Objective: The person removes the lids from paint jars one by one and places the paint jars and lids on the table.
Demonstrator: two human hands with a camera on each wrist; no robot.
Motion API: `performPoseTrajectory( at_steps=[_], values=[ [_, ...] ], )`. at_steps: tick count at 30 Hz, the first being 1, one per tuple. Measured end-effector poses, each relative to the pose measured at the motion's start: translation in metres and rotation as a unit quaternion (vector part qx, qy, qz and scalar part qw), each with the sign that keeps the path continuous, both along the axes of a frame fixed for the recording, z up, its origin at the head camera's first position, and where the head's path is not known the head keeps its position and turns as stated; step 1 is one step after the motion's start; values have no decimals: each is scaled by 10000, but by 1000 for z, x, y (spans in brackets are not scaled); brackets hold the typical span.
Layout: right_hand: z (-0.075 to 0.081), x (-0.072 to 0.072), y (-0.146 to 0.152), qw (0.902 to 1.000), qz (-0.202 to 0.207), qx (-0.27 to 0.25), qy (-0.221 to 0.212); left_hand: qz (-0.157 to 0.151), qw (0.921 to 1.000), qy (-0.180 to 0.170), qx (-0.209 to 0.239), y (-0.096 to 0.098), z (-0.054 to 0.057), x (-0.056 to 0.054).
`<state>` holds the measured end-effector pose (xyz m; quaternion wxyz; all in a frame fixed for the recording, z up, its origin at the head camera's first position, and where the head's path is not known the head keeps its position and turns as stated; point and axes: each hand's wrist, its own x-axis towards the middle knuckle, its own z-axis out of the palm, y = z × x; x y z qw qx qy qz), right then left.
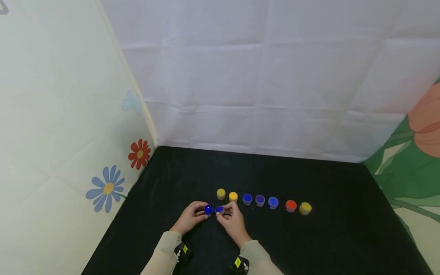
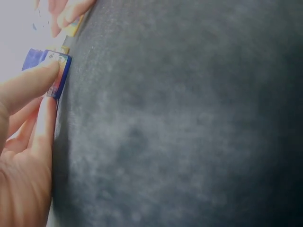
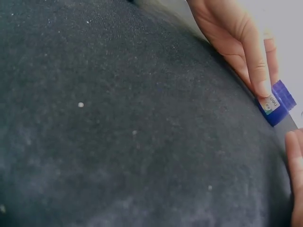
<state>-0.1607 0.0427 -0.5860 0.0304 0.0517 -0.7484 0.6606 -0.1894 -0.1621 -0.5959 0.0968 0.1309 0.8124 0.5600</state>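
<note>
My left hand point(image 1: 190, 218) pinches a small blue paint jar point(image 1: 208, 210) between thumb and fingers. In the left wrist view this jar point(image 2: 53, 71) shows a ridged blue lid and a printed label under the thumb, close against the black surface. My right hand point(image 1: 234, 222) holds a second small jar with a blue-violet top point(image 1: 219, 209), just right of the first, with a narrow gap between them. The right wrist view has the left hand's labelled jar point(image 3: 274, 106) near the right edge; fingers of my right hand point(image 3: 296, 161) show below it.
Beyond my hands, a row of small jars runs across the black table point(image 1: 330, 244): two yellow ones point(image 1: 221, 194), blue ones point(image 1: 247, 199) with a violet one point(image 1: 259, 200) between, a red one point(image 1: 291, 206) and a yellow one point(image 1: 305, 208). White cloth point(image 1: 258, 95) hangs behind.
</note>
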Motion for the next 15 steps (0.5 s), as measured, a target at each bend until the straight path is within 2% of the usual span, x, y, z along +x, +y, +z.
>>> performPoseTrajectory(
  at_steps=[10,15],
  values=[
    [1,1,3,9998,48,184,-25,14,9961,604,-636,10,7,0],
    [2,3,2,9992,122,375,29,180,9937,697,-855,12,11,-4]
  ],
)
